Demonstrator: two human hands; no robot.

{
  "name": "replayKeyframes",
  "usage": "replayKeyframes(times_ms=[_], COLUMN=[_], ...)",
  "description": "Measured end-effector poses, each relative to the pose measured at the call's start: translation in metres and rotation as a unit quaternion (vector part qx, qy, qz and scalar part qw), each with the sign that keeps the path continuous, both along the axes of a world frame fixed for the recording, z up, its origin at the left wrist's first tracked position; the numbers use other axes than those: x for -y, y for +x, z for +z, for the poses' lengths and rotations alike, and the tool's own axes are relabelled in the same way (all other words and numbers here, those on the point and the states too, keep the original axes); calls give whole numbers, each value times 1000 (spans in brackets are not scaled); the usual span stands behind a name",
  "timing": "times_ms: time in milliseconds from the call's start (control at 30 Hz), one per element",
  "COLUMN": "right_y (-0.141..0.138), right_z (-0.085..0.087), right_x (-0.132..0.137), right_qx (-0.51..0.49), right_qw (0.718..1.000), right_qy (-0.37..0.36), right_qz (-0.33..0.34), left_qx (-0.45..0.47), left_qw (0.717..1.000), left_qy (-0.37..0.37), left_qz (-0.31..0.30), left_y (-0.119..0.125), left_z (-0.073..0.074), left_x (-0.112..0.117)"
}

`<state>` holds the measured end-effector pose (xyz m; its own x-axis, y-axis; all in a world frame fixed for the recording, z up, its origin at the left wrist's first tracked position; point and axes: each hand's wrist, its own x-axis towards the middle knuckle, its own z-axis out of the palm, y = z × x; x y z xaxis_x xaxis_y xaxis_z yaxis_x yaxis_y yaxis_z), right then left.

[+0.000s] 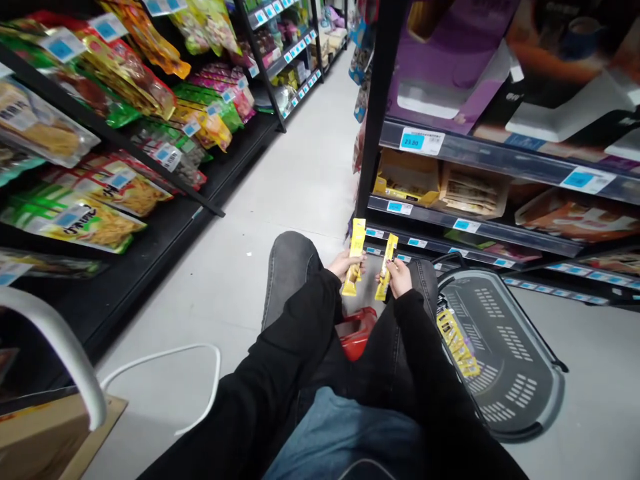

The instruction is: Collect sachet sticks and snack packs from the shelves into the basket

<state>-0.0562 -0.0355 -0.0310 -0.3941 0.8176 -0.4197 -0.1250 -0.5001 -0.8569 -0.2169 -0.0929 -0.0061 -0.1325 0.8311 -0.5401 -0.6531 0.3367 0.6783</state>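
Observation:
Both hands are held out over my knees, each with slim yellow snack packets. My left hand (345, 265) grips a long yellow packet (357, 233), with at least one more packet partly hidden beneath the fingers. In my right hand (399, 277) a single yellow packet (387, 257) is pinched by its side, tilted slightly. A small gap separates the packets of the two hands. On the floor to my right, a grey shopping basket (505, 320) holds several similar yellow packets (457, 340) in a row along its near side.
A shelf (475, 167) with open display boxes, price tags and packets rises ahead on the right. Bagged snacks (100, 193) fill the black shelf on the left. A red object (357, 337) sits between my legs. A white bent tube (215, 373) and a cardboard box (50, 433) are at lower left.

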Motion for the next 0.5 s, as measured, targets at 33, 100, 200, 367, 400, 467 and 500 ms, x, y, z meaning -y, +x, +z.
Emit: replayKeyframes(times_ms=[33,100,200,367,400,467,500], right_y=[-1,-3,-6,-7,-7,-5,-5], right_z=[-1,-1,2,8,8,8,8], right_x=[0,0,2,4,4,2,1], right_qx=[13,24,26,25,17,-1,-7], right_qw=[1000,999,999,999,1000,1000,999], right_qy=[8,22,37,21,11,-9,-19], right_qz=[-8,-17,-23,-11,-13,-22,-27], left_qx=[1,1,4,32,48,77,79], left_qw=[1000,1000,999,998,997,995,995], left_qy=[0,-3,-9,-32,-37,-34,-26], left_qz=[1,-6,-32,-53,-53,-54,-54], left_y=[2,5,10,14,15,15,16], left_z=[0,0,0,-2,-3,-3,-2], left_x=[-1,-1,-1,-3,-4,-4,-4])
